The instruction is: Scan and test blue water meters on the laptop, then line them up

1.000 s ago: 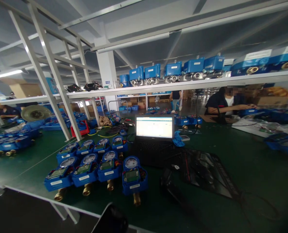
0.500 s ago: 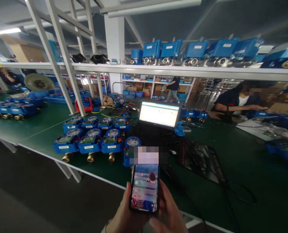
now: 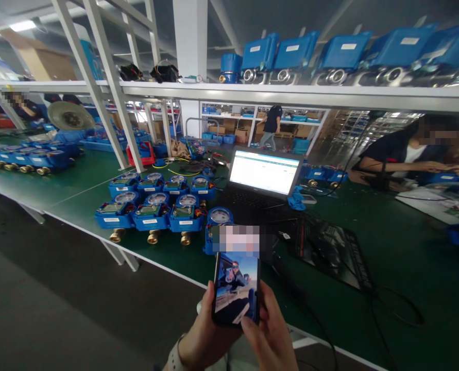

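Note:
A smartphone (image 3: 237, 288) with a lit screen showing a picture is held upright in front of me, near the bench's front edge. My left hand (image 3: 204, 330) is closed round its left side and lower back. My right hand (image 3: 271, 330) grips the right side, its thumb on the bottom of the screen. Just beyond the phone is a blue water meter (image 3: 218, 219), partly hidden by it. Further left, several more blue meters (image 3: 148, 219) with brass fittings and exposed circuit boards stand in two rows.
An open laptop (image 3: 266, 172) stands behind the phone on the green bench (image 3: 399, 247). To its right lies a mouse (image 3: 327, 252) on a black mat, with looped cable. Above runs a white shelf (image 3: 291, 95) bearing blue meters. A co-worker (image 3: 399, 154) sits across the bench.
The phone's screen has switched from a list-like page to a picture, and my right thumb has moved up onto it. My view has shifted, and a person in the background has walked left.

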`<state>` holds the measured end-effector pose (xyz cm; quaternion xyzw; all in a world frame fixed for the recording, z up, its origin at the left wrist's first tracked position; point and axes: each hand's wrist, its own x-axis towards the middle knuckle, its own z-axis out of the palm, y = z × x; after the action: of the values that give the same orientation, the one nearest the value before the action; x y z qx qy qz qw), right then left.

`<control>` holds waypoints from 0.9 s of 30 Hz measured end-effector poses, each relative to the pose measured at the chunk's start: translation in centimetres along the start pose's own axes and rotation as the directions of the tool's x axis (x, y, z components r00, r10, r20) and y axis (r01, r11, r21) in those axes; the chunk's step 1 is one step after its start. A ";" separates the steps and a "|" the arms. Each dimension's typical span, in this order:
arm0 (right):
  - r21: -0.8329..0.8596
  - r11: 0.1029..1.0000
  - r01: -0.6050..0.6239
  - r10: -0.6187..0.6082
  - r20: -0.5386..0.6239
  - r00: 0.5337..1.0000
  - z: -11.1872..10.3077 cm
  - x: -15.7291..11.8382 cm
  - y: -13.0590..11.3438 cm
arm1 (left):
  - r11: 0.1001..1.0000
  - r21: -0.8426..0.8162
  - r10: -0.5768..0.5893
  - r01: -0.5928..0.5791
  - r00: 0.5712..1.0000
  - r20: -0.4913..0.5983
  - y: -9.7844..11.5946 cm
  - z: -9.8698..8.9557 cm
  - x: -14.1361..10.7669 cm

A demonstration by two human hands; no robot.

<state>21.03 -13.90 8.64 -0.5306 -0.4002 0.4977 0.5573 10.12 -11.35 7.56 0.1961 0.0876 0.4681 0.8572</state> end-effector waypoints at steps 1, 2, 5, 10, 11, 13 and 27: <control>-0.018 1.000 0.001 -0.001 0.008 1.000 0.1 0.0 -0.3 | 1.000 -0.001 0.005 -0.005 1.000 -0.003 0.0 0.1 0.0; -0.045 0.999 -0.001 0.001 0.008 1.000 0.3 0.0 -0.5 | 1.000 -0.001 0.007 -0.007 1.000 -0.006 0.0 0.2 0.0; -0.123 0.992 -0.024 0.021 -0.033 0.999 0.9 -0.1 -1.2 | 1.000 -0.003 0.015 -0.015 1.000 -0.014 0.0 0.4 0.0; -0.124 0.990 -0.063 0.056 -0.062 0.997 1.7 -0.3 -2.0 | 0.999 -0.035 -0.002 -0.001 0.996 -0.086 -0.1 0.1 -0.2; -0.127 0.990 -0.067 0.060 -0.062 0.996 1.7 -0.4 -2.0 | 0.999 -0.036 0.002 -0.006 0.995 -0.100 -0.1 0.1 -0.2; -0.141 0.988 -0.069 0.061 -0.061 0.996 1.5 -0.5 -1.8 | 0.999 -0.035 0.013 -0.017 0.994 -0.109 -0.1 0.1 -0.3; -0.178 0.983 0.038 -0.038 0.007 0.999 0.5 -0.4 -0.8 | 1.000 -0.004 0.010 -0.010 0.998 -0.062 -0.4 0.3 -0.4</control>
<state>20.56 -14.16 9.52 -0.5698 -0.4540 0.4502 0.5163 10.32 -11.89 7.66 0.1801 0.1123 0.4784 0.8521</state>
